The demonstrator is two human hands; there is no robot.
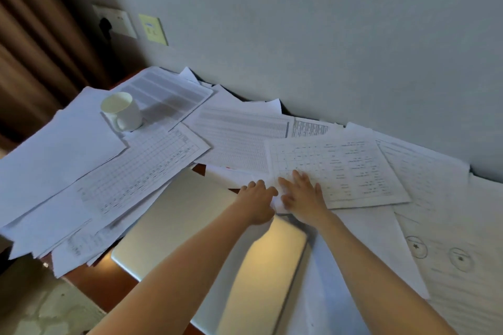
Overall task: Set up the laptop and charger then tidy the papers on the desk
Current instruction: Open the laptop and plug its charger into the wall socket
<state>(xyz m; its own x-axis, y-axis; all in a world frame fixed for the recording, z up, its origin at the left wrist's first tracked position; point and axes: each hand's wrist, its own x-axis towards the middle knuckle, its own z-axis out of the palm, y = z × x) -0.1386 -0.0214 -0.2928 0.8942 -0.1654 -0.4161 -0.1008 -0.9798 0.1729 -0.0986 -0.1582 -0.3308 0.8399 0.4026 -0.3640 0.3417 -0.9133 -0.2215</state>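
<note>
Laptop (177,226) closed, flat near the front edge of the desk (89,281), far edge and right side tucked under loose papers (236,139). Left hand (258,198) curled at that far edge on a white sheet; hold on anything impossible to tell. Right hand (302,196) flat, fingers spread, pressing a printed sheet (348,171). Risk in pulling the laptop free: pile dragged along, overhanging sheets slipping off the left edge, mug (122,111) on papers near the far left corner tipped or knocked down.
</note>
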